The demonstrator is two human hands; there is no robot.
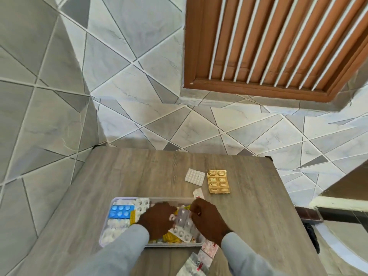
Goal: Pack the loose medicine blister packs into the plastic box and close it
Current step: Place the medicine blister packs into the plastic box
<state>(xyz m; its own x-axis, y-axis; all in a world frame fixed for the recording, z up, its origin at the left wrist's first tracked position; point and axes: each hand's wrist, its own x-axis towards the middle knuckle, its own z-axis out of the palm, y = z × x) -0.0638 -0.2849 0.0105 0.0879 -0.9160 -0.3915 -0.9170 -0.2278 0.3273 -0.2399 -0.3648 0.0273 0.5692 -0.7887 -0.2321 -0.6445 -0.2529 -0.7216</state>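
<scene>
A clear plastic box (127, 199) lies open on the wooden table (139, 176), holding several blister packs, among them a blue one (121, 211). Both hands are over the box's right half. My left hand (157, 220) and my right hand (207, 220) each pinch an edge of a silver blister pack (183, 218) held between them above the box. Loose on the table beyond the box lie a white pack (195, 176), a gold pack (218, 181) and a small white piece (198, 193). More packs (201, 257) lie near the front edge.
The table stands in a corner against tiled walls (139, 76). A louvred wooden window (278, 46) is at the upper right. The table's right edge drops to the floor, where a dark object (311, 234) lies. No lid for the box is in view.
</scene>
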